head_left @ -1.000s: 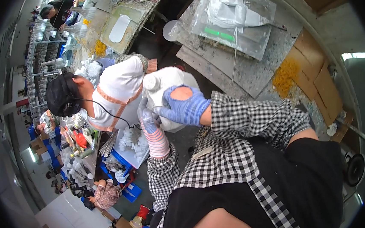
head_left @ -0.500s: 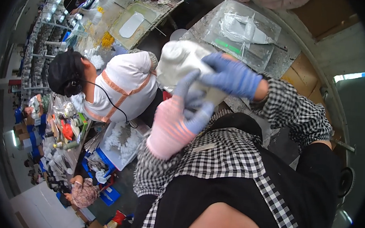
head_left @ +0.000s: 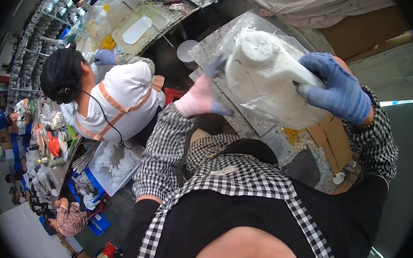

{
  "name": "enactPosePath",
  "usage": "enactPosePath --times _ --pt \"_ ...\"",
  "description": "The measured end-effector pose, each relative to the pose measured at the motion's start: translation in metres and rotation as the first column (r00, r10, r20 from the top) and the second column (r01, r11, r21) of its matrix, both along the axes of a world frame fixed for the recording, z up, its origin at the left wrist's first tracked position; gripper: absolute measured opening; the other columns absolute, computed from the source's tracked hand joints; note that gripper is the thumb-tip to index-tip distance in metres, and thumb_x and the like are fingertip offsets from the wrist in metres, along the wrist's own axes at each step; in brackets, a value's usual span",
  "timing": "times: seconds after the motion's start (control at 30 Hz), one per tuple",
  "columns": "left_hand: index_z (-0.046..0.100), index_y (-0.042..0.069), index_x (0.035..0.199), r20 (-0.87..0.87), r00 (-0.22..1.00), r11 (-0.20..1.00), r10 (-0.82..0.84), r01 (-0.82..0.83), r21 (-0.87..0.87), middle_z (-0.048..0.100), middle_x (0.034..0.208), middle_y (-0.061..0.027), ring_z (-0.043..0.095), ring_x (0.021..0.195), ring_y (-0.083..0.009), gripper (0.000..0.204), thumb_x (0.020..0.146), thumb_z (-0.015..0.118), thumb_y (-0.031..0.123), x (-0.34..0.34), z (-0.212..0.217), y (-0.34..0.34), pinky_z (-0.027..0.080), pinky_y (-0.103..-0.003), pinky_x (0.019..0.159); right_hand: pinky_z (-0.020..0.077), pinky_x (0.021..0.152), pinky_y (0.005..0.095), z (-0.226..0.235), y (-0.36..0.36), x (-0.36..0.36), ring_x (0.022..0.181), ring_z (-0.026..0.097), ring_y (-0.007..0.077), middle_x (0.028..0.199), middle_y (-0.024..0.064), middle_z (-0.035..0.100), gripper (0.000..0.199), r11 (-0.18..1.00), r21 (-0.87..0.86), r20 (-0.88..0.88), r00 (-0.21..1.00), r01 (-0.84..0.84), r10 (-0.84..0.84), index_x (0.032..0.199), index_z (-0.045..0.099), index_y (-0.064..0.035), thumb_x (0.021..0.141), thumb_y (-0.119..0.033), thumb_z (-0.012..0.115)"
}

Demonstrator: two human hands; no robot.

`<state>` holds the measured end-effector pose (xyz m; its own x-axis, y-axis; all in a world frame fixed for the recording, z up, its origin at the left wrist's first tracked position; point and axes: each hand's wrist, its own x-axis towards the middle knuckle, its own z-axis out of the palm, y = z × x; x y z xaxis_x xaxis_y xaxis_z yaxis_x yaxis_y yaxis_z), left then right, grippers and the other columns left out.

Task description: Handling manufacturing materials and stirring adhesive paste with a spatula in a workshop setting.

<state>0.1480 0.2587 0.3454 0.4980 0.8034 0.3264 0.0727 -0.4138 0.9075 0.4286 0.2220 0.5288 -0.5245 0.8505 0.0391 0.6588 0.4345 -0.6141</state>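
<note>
A bulky white plastic jug [head_left: 272, 93] with a round cap is held tilted above the bench, its surface smudged. My right hand [head_left: 338, 88], in a blue knit glove, grips the jug at its right end. Beside the jug's left side, my left hand [head_left: 202, 94] is open, its pink and blue glove smeared by motion at the fingertips. Whether those fingertips touch the jug I cannot tell. Behind and below it lies clear plastic film [head_left: 249, 23] on the grey, stained bench [head_left: 206, 44]. The jug hides most of the film.
A co-worker in a white top [head_left: 122, 93] and dark cap sits close on my left. Ahead of them is a board with a flat white patch [head_left: 137, 30]. A round white bucket [head_left: 187, 51] stands between the benches. Flattened cardboard [head_left: 338, 146] lies at the right.
The jug has moved right and is now closer to my head. My left hand has drawn away leftward, while my right hand has shifted right with the jug. The co-worker's arm now reaches forward.
</note>
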Motion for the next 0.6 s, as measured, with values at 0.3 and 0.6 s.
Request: enactPosePath --times 0.3,0.6 --pt "0.040 0.008 0.135 0.942 0.335 -0.356 -0.003 0.880 -0.314 0.037 0.142 -0.0133 0.035 0.129 -0.0295 0.077 0.078 0.062 0.054 0.113 -0.010 0.030 0.023 -0.053 0.109 0.0478 0.062 0.0280 0.025 0.029 0.030 0.065 0.058 0.0145 0.073 0.0097 0.061 0.036 0.941 -0.312 0.117 0.988 0.133 -0.101 0.092 0.062 0.0069 0.068 -0.020 0.065" --pt "0.020 0.008 0.142 0.801 0.584 0.450 -0.131 0.755 -0.477 0.038 0.139 -0.0097 0.035 0.129 -0.0223 0.106 0.061 0.086 0.021 0.134 -0.103 -0.001 0.031 -0.039 0.106 0.0458 0.056 0.0215 -0.051 0.141 0.045 0.061 0.055 0.0075 0.071 0.0034 0.062 0.029 0.635 -0.690 0.184 0.933 0.348 -0.311 0.091 0.066 0.0065 0.074 -0.017 0.064"
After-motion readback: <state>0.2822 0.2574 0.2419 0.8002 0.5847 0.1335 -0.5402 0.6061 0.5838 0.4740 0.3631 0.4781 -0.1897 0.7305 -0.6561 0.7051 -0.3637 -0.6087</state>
